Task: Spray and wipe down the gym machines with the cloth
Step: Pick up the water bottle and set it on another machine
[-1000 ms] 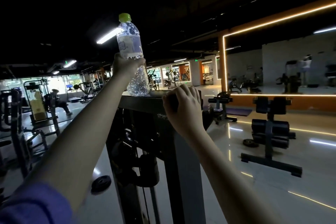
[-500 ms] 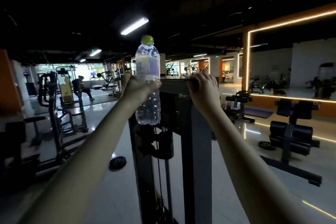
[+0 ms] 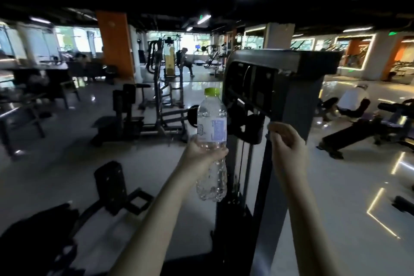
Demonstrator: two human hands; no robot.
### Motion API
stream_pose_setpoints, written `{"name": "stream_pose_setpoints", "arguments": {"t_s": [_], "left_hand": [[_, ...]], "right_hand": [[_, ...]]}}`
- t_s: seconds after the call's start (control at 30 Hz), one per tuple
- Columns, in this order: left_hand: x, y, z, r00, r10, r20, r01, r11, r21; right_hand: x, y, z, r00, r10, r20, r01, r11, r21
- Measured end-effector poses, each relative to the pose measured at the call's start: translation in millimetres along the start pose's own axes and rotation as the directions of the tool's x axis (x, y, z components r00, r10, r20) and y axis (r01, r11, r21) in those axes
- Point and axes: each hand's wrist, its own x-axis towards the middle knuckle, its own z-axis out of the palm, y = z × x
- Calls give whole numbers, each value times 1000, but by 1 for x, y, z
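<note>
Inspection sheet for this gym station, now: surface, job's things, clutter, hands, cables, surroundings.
Surface: dark machine frame, standing upright; too dim to judge whether it is wet or dirty.
Job's things: clear bottle with a green cap, held upright; no cloth seen.
Clutter: nothing seen.
Hands: left hand grips the bottle around its middle; right hand has its fingers curled in front of the frame's upright; whether it holds anything cannot be told.
Cables: thin machine cable runs down inside the frame.
Surroundings: glossy floor, dark bench, crouched person behind it, orange pillar, more machines beyond.
</note>
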Motion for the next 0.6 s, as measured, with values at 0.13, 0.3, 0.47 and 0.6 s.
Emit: {"name": "stream_pose_setpoints", "arguments": {"t_s": [0.13,0.3,0.47,0.6], "left_hand": [[-70,-37,-39,987,-125,-101,131,990,56],[-164,-75,-106,918,-191,-347,193,981,-29],[-266,-89,-186,812,-183,-554,200,979,-31],[-369,-86,-252,660,-178,-730,203,978,-54]], "right_hand": [[-69,21,24,973,138,183,-158,982,100],[-147,26,75,878,206,433,-286,950,126],[-230,7,145,703,189,685,-335,938,85],[-330,-37,204,541,125,832,-338,938,79]]}}
